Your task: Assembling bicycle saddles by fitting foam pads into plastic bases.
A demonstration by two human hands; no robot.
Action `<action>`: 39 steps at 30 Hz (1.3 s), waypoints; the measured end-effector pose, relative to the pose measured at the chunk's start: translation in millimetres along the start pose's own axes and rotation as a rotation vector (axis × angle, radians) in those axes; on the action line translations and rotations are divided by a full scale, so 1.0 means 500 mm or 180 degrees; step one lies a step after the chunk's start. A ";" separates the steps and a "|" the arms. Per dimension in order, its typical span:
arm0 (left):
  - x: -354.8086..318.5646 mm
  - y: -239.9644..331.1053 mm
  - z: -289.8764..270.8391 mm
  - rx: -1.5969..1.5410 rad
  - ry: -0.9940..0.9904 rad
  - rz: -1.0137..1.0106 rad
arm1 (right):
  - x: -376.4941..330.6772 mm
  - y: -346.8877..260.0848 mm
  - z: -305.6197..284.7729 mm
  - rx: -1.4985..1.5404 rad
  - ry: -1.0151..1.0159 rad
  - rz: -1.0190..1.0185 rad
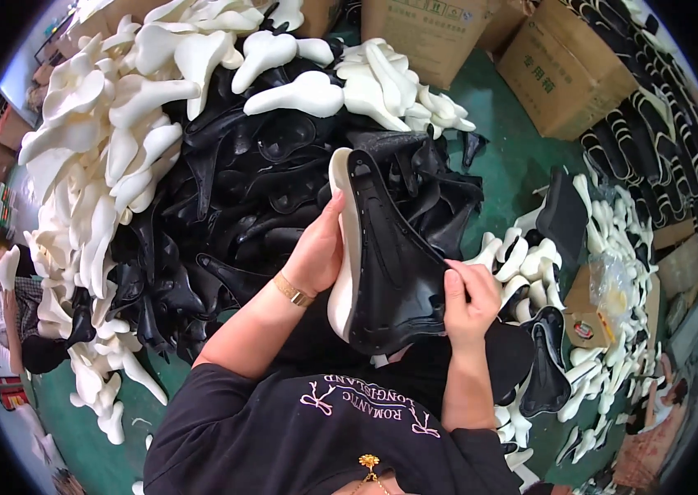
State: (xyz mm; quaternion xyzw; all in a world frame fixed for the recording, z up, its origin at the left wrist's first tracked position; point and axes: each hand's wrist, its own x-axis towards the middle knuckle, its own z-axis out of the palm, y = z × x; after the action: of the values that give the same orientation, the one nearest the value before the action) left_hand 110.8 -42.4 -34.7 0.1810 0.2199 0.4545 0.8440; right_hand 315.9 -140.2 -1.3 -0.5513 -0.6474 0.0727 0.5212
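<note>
Cream saddle-foam heap (143,99) is biggest, then blk saddle-shell heap (266,186). Btwn the hands: blk bike-saddle shell (398,276), nose pointing away, against cream foam pad (344,299). L hand (321,252) clasps pad's edge, some fingers hidden; R hand (471,301) pinches shell's rim. Step's prob. fitting the two; next move likely needs even rim pressure.

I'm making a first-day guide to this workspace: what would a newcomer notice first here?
Probably the glossy black shell at the centre, with a white pad along its left side, between the left hand and right hand. Beyond it spreads a heap of black shells, with a big pile of white pads along its left and top. Cardboard boxes stand at the upper right.
</note>
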 end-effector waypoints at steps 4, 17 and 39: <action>-0.011 0.003 -0.002 -0.0125 0.0021 0.0022 | -0.010 0.002 0.023 0.0110 0.0076 -0.0101; -0.020 0.016 -0.011 -0.0148 0.0047 0.0208 | -0.009 0.001 0.037 0.0227 -0.0047 -0.0144; -0.030 0.004 -0.023 -0.0145 -0.0079 -0.0160 | -0.003 0.013 0.061 -0.0134 -0.0064 -0.0485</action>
State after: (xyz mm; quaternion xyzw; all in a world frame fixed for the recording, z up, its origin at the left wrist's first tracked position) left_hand 96.0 -52.6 -40.2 0.1618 0.2035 0.4357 0.8618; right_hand 296.8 -124.4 -19.9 -0.5105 -0.6941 0.0248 0.5070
